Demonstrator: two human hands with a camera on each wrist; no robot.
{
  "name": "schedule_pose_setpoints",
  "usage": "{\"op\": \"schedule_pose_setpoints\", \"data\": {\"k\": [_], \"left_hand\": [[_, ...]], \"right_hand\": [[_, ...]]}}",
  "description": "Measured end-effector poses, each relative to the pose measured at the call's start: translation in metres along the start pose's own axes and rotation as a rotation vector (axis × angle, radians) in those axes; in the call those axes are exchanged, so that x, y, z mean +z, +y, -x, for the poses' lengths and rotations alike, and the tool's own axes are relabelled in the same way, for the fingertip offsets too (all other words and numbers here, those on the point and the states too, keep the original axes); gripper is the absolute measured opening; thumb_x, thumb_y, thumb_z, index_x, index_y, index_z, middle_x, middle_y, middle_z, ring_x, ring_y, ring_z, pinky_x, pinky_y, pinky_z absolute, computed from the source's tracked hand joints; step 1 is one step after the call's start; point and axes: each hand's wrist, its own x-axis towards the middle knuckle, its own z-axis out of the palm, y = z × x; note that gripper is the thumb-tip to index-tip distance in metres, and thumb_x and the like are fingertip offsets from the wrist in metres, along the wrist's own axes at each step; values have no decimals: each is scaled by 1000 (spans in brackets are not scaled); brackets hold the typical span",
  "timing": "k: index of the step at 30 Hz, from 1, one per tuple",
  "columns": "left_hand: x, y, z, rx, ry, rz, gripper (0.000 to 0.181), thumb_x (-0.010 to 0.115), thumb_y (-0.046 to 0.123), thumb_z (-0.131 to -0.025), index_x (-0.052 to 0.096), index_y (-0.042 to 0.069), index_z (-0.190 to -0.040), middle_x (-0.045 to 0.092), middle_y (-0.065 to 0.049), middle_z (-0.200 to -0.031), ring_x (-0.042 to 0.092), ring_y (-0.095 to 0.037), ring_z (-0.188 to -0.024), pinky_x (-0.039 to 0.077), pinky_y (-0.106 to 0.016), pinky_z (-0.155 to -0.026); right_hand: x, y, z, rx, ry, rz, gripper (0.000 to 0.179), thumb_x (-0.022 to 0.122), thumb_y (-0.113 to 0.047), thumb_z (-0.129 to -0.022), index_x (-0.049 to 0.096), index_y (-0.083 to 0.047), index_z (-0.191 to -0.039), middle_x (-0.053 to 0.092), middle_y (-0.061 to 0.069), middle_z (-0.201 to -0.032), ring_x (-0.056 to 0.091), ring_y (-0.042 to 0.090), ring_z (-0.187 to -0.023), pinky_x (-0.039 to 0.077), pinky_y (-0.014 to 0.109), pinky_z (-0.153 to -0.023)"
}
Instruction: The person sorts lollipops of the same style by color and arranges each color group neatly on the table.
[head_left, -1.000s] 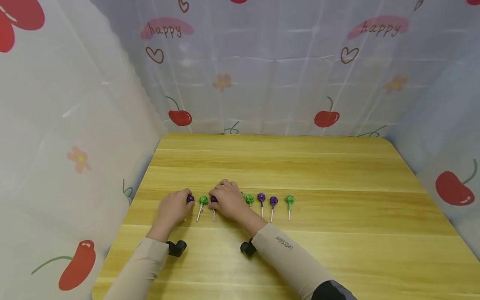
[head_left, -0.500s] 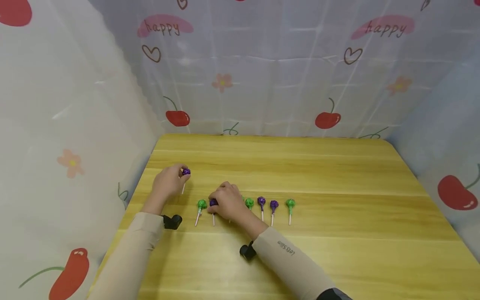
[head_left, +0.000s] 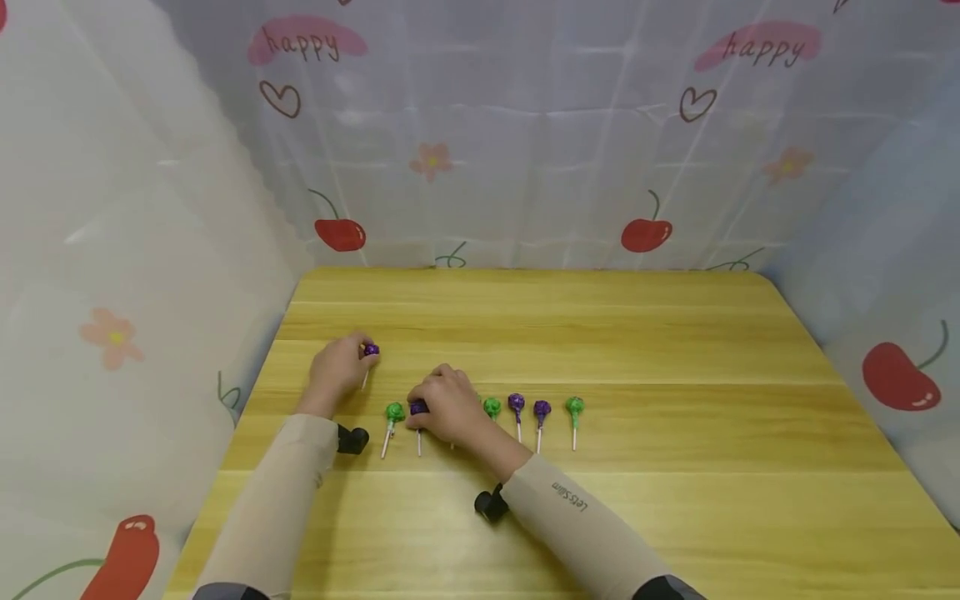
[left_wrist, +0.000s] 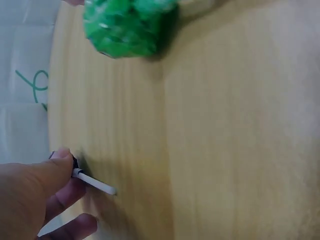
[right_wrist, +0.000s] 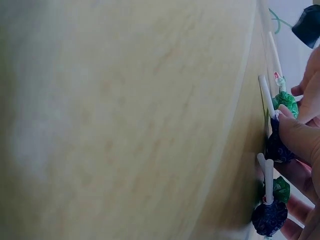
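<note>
Farther back on the left, my left hand (head_left: pixel 336 368) pinches a purple-wrapped lollipop (head_left: pixel 371 350) by its head; its white stick (left_wrist: pixel 97 185) points toward me. My right hand (head_left: pixel 450 406) is over the lollipop row, thumb and fingers around the head of another purple lollipop (head_left: pixel 417 407). Just left of that lies a green lollipop (head_left: pixel 394 412), the row's left end. Beyond the right hand the row goes on with a green lollipop (head_left: pixel 492 407), two purple ones (head_left: pixel 516 403) and a green one (head_left: pixel 575 406) set a little apart. The right hand partly hides the middle of the row.
The wooden table (head_left: pixel 675 517) has rounded far corners. Behind it hangs a pale printed curtain (head_left: pixel 540 167), with more sheeting along both sides. Black wrist cameras (head_left: pixel 491 505) sit under both forearms, low over the tabletop.
My left hand has lifted the purple lollipop off the row's left end and carried it toward the far side. My right hand has kept its place over the row. The head view has shifted slightly.
</note>
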Motion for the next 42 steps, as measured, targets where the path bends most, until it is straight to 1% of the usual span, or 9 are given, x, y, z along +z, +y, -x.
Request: {"op": "schedule_pose_setpoints", "data": {"k": [3, 6, 11, 16, 19, 24, 28, 34, 42], "left_hand": [[2, -5, 0, -9, -5, -28, 35, 59, 31, -100, 62, 6, -125, 69, -18, -114, 65, -32, -96, 50, -49, -83], [2, -6, 0, -19, -2, -40, 37, 59, 31, -100, 62, 7, -127, 69, -18, -116, 65, -32, -99, 50, -49, -85], [-3, -4, -1, -22, 11, -50, 37, 60, 31, -99, 63, 6, -127, 69, -18, -117, 65, -34, -100, 49, -50, -85], [-4, -5, -5, -29, 8, -57, 37, 61, 32, -99, 64, 6, -126, 69, -18, -116, 65, -34, -99, 49, -50, -85], [-4, -5, -6, -38, 0, -62, 38, 61, 34, -99, 63, 7, -126, 69, -18, -119, 64, -34, -101, 48, -51, -88], [-1, -5, -7, -43, 0, -60, 40, 62, 35, -98, 64, 7, -126, 69, -18, -120, 65, -36, -104, 48, -52, -89], [2, -5, -8, -44, -9, -65, 40, 61, 35, -99, 63, 8, -128, 68, -18, -122, 65, -37, -106, 50, -52, -89], [3, -3, -6, -49, -18, -62, 41, 61, 35, -98, 62, 10, -130, 67, -18, -125, 65, -38, -110, 50, -53, -90], [3, -2, -4, -47, -8, -60, 43, 62, 36, -98, 61, 10, -133, 66, -17, -128, 64, -37, -111, 51, -54, -89]], "right_hand": [[1, -1, -2, 0, -8, -15, 31, 76, -44, -84, 77, -25, -110, 74, -7, -107, 56, 20, -113, 43, 41, -99], [-1, -2, -5, 5, -21, -39, 34, 77, -43, -84, 76, -24, -112, 74, -8, -109, 55, 21, -114, 42, 41, -99], [-13, -1, -13, 36, -44, -117, 39, 77, -41, -85, 74, -20, -117, 74, -7, -109, 53, 20, -114, 40, 39, -100], [-34, 3, -34, 94, -27, -211, 38, 77, -36, -86, 73, -16, -119, 74, -5, -106, 52, 19, -109, 39, 42, -101], [-39, 8, -51, 128, -27, -235, 39, 77, -35, -87, 72, -15, -121, 73, -4, -108, 52, 20, -111, 39, 42, -102], [-35, 16, -76, 184, -37, -191, 42, 75, -38, -88, 70, -16, -123, 73, -4, -114, 60, 20, -113, 46, 38, -100], [-27, 21, -88, 245, -41, -187, 40, 75, -38, -88, 70, -17, -123, 73, -4, -116, 60, 20, -114, 45, 39, -102], [-20, 23, -91, 267, -50, -163, 38, 75, -36, -89, 71, -17, -121, 72, -3, -116, 54, 26, -119, 36, 44, -109], [-16, 22, -91, 262, -60, -179, 40, 74, -37, -89, 70, -16, -123, 71, -2, -119, 53, 26, -117, 35, 45, -110]]}}
